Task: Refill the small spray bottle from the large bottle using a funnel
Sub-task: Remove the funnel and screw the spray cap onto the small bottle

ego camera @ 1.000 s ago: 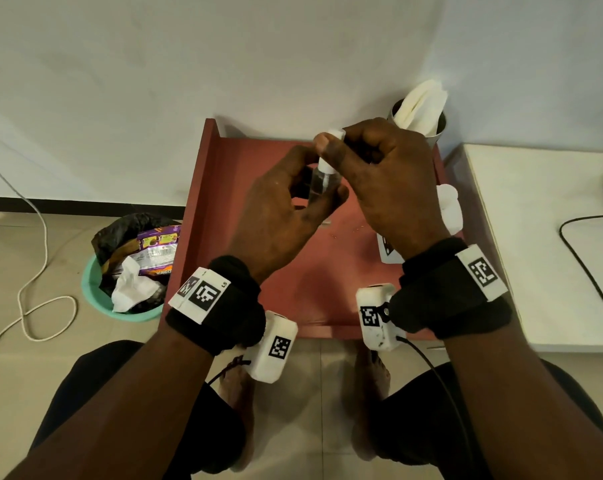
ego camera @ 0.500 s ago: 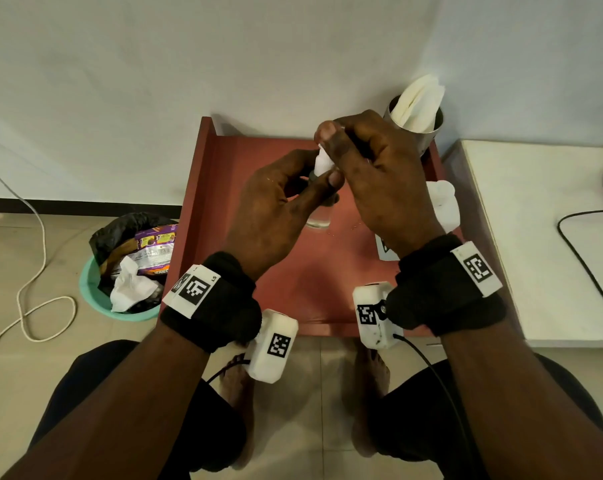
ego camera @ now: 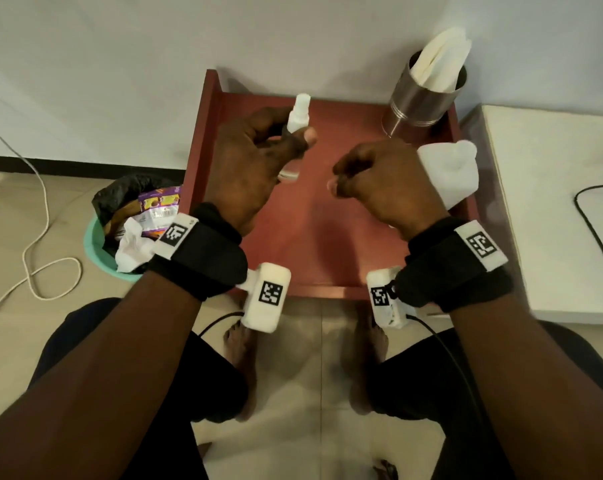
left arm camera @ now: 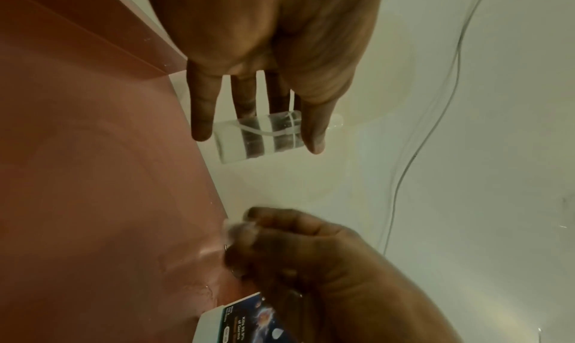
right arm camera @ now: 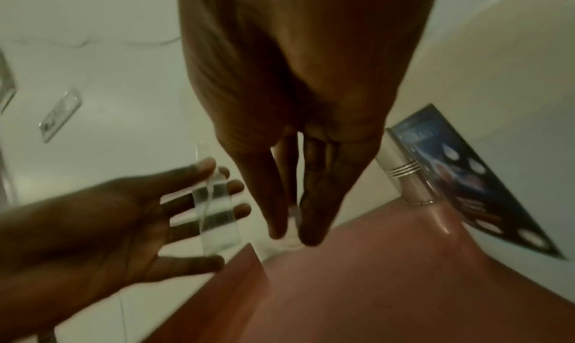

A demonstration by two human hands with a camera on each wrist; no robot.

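My left hand grips the small clear spray bottle upright above the red table, its white spray head bare on top. In the left wrist view the bottle lies across my fingers and holds clear liquid. My right hand is apart from it to the right, fingers curled, pinching a small clear cap between the fingertips. The large white bottle with a blue label stands behind my right hand, partly hidden. No funnel is in view.
A steel cup with white napkins stands at the back right corner of the red table. A green bin with rubbish sits on the floor at the left. A white table with a black cable adjoins on the right.
My hands have parted. The right hand left the bottle's top and moved right and down with the clear cap. The left hand shifted left with the bottle, its spray head now bare.
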